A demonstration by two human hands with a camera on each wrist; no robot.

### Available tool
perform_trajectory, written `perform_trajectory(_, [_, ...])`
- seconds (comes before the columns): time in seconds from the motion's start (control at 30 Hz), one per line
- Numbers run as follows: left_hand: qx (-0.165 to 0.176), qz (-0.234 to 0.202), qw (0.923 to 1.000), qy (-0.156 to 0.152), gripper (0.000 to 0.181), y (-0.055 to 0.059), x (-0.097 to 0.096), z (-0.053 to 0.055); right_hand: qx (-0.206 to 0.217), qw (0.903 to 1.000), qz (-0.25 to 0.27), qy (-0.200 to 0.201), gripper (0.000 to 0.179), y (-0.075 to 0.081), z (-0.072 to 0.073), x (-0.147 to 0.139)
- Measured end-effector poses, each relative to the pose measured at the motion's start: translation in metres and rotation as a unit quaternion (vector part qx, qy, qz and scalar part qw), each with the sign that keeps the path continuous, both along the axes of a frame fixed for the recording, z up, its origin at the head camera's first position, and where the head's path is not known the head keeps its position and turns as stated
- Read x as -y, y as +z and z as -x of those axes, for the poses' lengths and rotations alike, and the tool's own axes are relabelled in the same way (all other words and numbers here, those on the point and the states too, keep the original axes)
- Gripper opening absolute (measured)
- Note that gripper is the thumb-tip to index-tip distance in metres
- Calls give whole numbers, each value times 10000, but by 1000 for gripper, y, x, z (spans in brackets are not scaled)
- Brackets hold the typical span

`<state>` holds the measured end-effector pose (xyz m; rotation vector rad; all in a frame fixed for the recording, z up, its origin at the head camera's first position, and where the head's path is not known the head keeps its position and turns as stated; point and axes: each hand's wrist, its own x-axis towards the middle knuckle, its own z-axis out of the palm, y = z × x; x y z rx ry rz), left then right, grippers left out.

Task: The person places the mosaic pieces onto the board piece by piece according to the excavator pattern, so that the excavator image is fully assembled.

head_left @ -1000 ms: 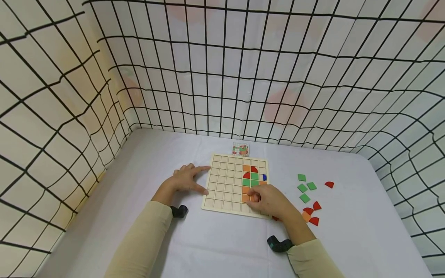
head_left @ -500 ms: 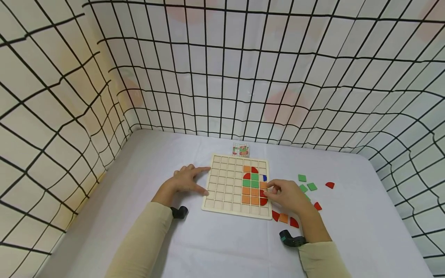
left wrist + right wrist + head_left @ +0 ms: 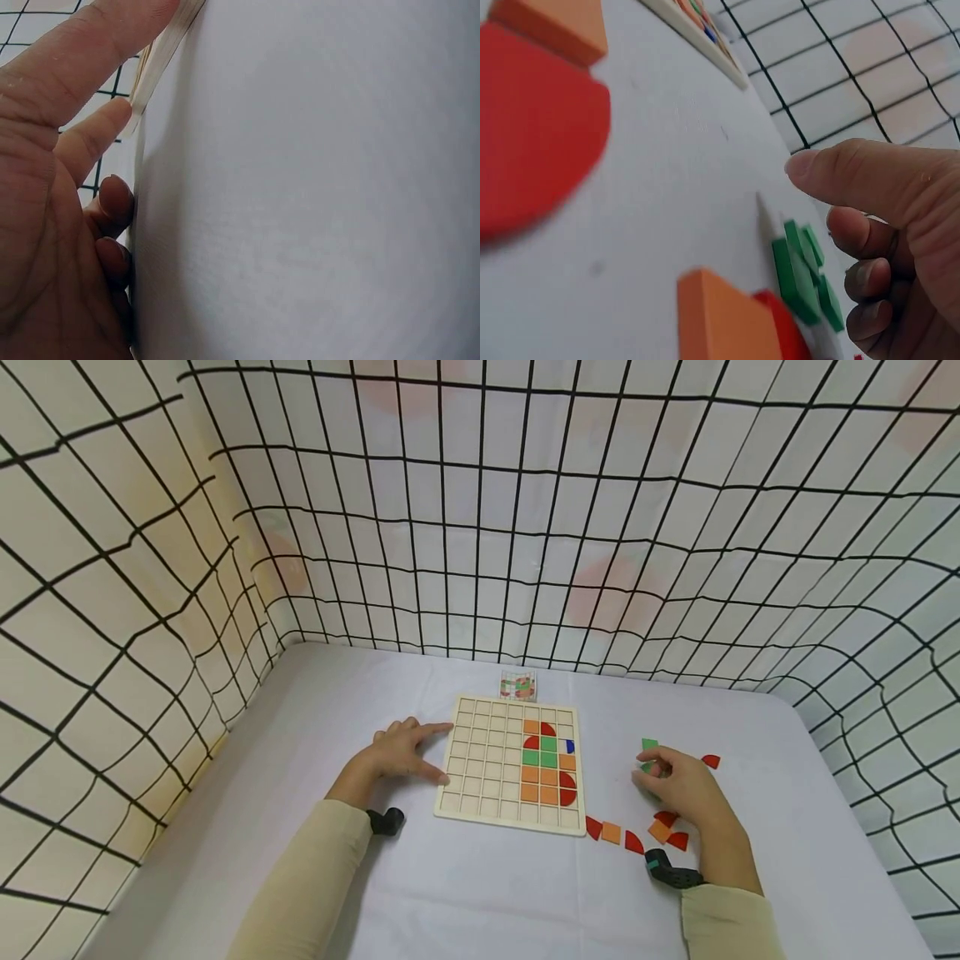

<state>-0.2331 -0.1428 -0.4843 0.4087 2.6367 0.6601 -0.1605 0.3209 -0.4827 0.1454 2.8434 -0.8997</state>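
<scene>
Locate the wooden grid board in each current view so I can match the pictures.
Head: the wooden grid board lies slightly right of center, below mid-height.
Left wrist: an edge of it shows at upper left.
Right wrist: only part of it shows, at the top, slightly left of middle.
Shared landmark: the black netting.

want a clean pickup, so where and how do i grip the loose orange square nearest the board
Probably pinch the orange square by its near and far edges, from above: it lies flat, and red pieces flank its left and right.
</scene>
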Motion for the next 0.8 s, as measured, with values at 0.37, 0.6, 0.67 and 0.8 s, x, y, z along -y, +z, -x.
perform_trajectory(0.37, [-65,16,10000,-18,99,0,0,-1,73,9997,-103,-219,49,-4,-8,-27])
perform_trajectory(0.6, [-45,10,10000,-6,98,3,-1,-3,-17,9992,-212,-331,50,-7,-9,-29])
perform_trajectory(0.67, [-41,7,10000,-7,98,3,-1,-3,-55,9991,-189,-378,49,-9,-8,-28])
perform_trajectory(0.8, [-49,16,10000,-12,99,2,-1,-2,-57,9989,-137,-444,46,-11,-9,-26])
